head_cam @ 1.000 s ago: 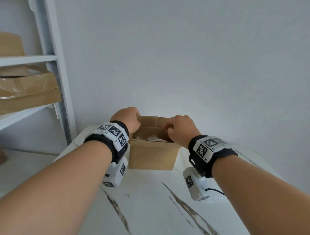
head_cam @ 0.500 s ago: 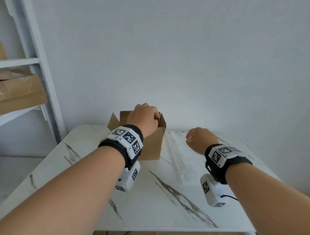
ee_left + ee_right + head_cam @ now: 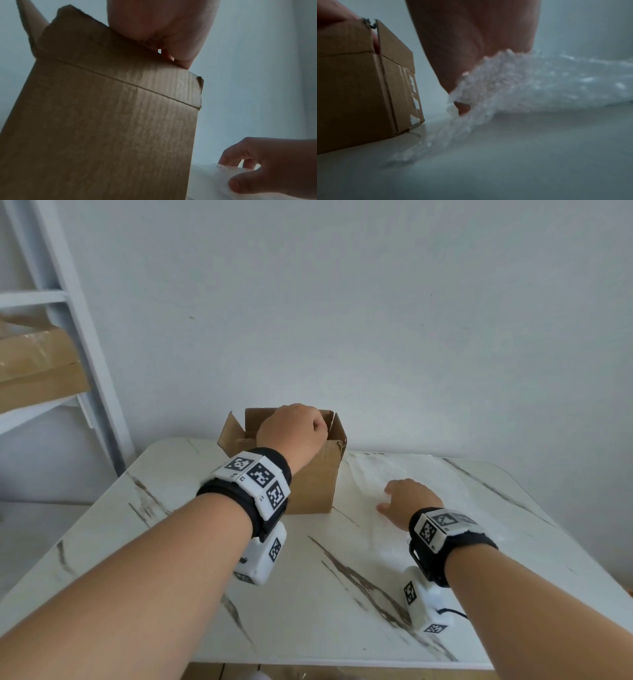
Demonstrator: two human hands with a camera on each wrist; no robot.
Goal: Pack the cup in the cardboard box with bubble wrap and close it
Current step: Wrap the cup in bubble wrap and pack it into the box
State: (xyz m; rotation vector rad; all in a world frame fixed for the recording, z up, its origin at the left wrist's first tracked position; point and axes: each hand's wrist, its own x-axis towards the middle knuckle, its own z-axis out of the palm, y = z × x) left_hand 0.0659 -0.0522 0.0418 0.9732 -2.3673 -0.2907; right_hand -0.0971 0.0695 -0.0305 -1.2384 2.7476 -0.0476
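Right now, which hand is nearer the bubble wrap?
Right. The right hand pinches the bubble wrap on the table; the left hand grips the cardboard box flap beside it.

A white marble-patterned surface (image 3: 281,604) with rounded corners and dark brown veins stands against a pale wall. At its far side, left of the middle, a brown cardboard box (image 3: 315,484) sits upright on it, flaps open at the top. Just right of the box a sheet of clear bubble wrap (image 3: 376,474) lies on the surface, running from the far edge toward the near side; its near-left part is lifted off the surface where the right hand (image 3: 409,501) pinches it. To the far left, beside the surface, a white shelf (image 3: 37,412) carries flat brown cardboard (image 3: 37,364).
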